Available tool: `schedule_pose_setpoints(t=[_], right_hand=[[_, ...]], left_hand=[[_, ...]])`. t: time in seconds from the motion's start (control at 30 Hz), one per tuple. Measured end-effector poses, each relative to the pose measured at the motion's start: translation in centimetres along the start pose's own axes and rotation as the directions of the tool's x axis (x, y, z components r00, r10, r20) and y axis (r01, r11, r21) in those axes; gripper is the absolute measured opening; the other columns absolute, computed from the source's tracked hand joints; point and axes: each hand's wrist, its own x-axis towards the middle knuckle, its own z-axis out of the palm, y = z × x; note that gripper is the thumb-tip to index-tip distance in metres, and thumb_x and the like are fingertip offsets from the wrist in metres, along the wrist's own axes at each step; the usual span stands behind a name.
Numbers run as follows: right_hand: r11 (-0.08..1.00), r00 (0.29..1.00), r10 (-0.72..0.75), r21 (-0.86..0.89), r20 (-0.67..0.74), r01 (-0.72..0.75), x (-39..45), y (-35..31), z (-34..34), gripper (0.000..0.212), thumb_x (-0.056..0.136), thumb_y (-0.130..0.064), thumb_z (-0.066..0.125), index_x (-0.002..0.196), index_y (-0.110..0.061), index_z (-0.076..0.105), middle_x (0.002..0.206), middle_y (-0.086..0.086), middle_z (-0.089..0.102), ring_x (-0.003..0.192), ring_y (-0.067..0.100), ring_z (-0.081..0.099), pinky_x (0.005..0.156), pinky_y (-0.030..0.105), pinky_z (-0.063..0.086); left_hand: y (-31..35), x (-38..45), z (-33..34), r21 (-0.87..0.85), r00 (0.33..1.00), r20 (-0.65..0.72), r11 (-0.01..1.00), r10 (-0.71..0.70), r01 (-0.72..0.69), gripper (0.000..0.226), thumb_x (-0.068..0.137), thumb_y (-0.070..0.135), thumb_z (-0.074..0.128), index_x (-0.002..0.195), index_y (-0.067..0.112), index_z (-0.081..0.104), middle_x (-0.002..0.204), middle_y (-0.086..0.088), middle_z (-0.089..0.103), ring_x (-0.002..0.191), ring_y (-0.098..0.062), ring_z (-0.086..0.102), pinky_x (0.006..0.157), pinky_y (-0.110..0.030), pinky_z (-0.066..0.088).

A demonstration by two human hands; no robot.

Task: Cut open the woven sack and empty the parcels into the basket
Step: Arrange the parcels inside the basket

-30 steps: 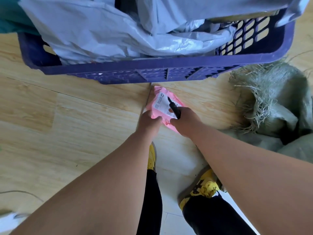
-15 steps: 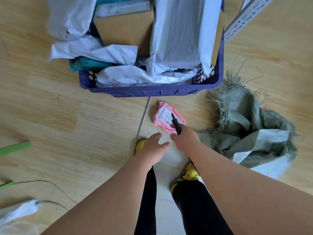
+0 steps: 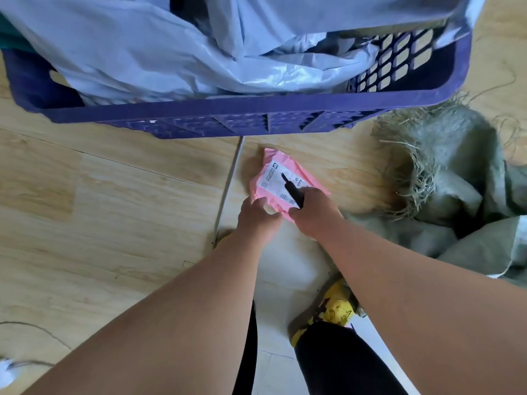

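Note:
A small pink parcel (image 3: 273,181) with a white label lies on the wooden floor in front of the purple basket (image 3: 228,115). My left hand (image 3: 258,213) grips the parcel's near edge. My right hand (image 3: 315,213) holds a black cutter (image 3: 292,189) whose tip points over the label, and the hand rests against the parcel's right side. The basket is heaped with grey plastic parcels (image 3: 159,52). The green woven sack (image 3: 456,178) lies crumpled to the right, its cut edge frayed.
My two feet in yellow shoes (image 3: 333,312) stand on a white floor strip (image 3: 288,266) under my arms. A thin cable (image 3: 37,329) runs across the floor at the lower left. Loose sack threads (image 3: 502,86) trail beside the basket's right end.
The view has dropped closer to the floor. My left hand, which hovered open just short of the pink parcel, now grips its near edge. My right hand still holds the cutter.

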Motion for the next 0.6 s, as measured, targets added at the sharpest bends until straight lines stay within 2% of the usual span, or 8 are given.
schedule_pose_setpoints(t=[0.1,0.17,0.23,0.3,0.37,0.4,0.5,0.6], right_hand=[[0.999,0.999,-0.031,-0.024,0.015,0.031,1.9,-0.2,0.9,0.022,0.089,-0.018,0.057,0.11,-0.02,0.061,0.107,0.003,0.059,0.095,0.026,0.059,0.069,0.027,0.042],[0.999,0.999,-0.037,-0.028,0.014,0.038,2.7,-0.3,1.2,0.027,0.091,-0.023,0.057,0.118,-0.024,0.061,0.112,0.003,0.059,0.095,0.025,0.058,0.074,0.028,0.044],[0.999,0.999,-0.03,-0.026,0.023,0.031,3.2,-0.3,1.2,0.027,0.091,-0.023,0.057,0.117,-0.026,0.06,0.105,0.001,0.061,0.086,0.023,0.056,0.072,0.028,0.045],[0.999,1.0,-0.025,-0.034,0.016,0.026,3.4,-0.4,1.0,0.028,0.089,-0.019,0.056,0.115,-0.026,0.061,0.1,0.0,0.062,0.081,0.022,0.055,0.067,0.027,0.042],[0.999,1.0,-0.017,-0.035,-0.014,0.016,3.1,-0.6,0.7,0.03,0.088,-0.017,0.055,0.117,-0.024,0.061,0.103,0.002,0.062,0.082,0.023,0.055,0.067,0.027,0.042],[1.0,0.999,-0.001,-0.022,-0.039,0.0,2.8,-0.7,0.4,0.034,0.088,-0.015,0.054,0.12,-0.024,0.06,0.105,0.003,0.063,0.085,0.025,0.057,0.069,0.028,0.043],[0.996,0.986,0.073,0.065,-0.15,-0.064,2.1,-0.6,-0.3,0.05,0.086,-0.007,0.049,0.13,-0.032,0.053,0.12,0.003,0.062,0.101,0.029,0.062,0.084,0.036,0.052],[0.991,0.981,0.094,0.113,-0.171,-0.075,0.7,-0.5,-0.9,0.067,0.086,-0.001,0.043,0.142,-0.037,0.039,0.139,0.001,0.049,0.113,0.028,0.058,0.091,0.037,0.05]], left_hand=[[0.3,2.7,0.6,-0.031,0.999,-0.012,0.998,-0.046,0.046,0.056,0.087,0.034,0.061,0.139,0.021,0.046,0.153,-0.003,0.024,0.139,-0.023,0.032,0.11,-0.038,0.035],[0.4,4.3,0.4,-0.057,0.997,-0.006,0.995,-0.076,0.076,0.067,0.078,0.039,0.069,0.138,0.019,0.046,0.147,-0.001,0.036,0.135,-0.024,0.038,0.108,-0.039,0.037],[0.3,5.4,0.0,-0.059,0.994,0.047,0.993,-0.095,0.097,0.077,0.062,0.047,0.07,0.13,0.015,0.052,0.129,-0.002,0.056,0.122,-0.025,0.051,0.099,-0.039,0.046],[0.2,5.6,-0.7,-0.057,0.992,0.096,0.995,-0.076,0.082,0.057,0.064,0.043,0.065,0.11,0.01,0.063,0.107,-0.004,0.066,0.098,-0.022,0.062,0.079,-0.031,0.052],[0.4,4.2,-1.4,-0.106,0.993,0.115,0.994,-0.029,0.041,0.029,0.081,0.027,0.062,0.102,0.006,0.061,0.099,-0.005,0.064,0.086,-0.02,0.058,0.062,-0.024,0.044],[0.4,3.4,-1.7,-0.149,0.992,0.125,0.989,0.011,0.008,0.026,0.086,0.021,0.06,0.107,0.006,0.059,0.105,-0.008,0.063,0.09,-0.02,0.057,0.063,-0.024,0.04],[0.5,-0.1,-2.5,-0.195,0.979,0.142,0.974,0.145,-0.115,0.038,0.091,0.014,0.056,0.127,0.008,0.052,0.133,-0.008,0.052,0.109,-0.016,0.05,0.074,-0.024,0.038],[-0.2,-4.1,-3.1,0.048,0.939,0.148,0.946,0.31,-0.319,0.052,0.096,0.016,0.052,0.144,0.009,0.035,0.152,-0.003,0.03,0.137,-0.013,0.031,0.1,-0.016,0.024]])
